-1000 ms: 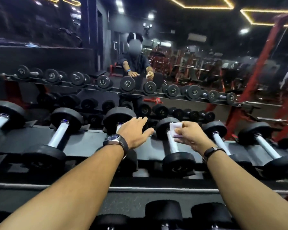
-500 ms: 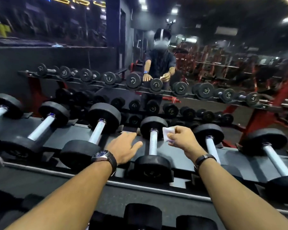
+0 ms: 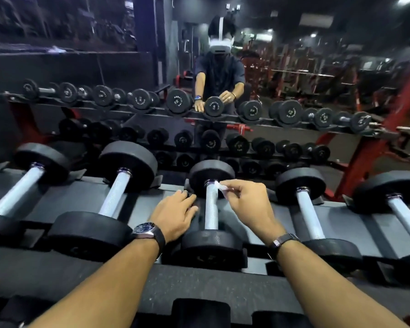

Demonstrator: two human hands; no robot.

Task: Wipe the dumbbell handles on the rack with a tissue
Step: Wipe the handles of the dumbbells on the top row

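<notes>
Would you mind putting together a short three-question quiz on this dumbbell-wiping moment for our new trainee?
1. True or false: the right hand pinches the tissue against the far end of a dumbbell handle.
2. Where does the left hand rest? A) on the rack just left of that handle, B) round the handle itself, C) on the near weight head.
3. Fill in: the wristwatch with the round dial is on the ____ wrist.

Key: 1 true; 2 A; 3 left.
</notes>
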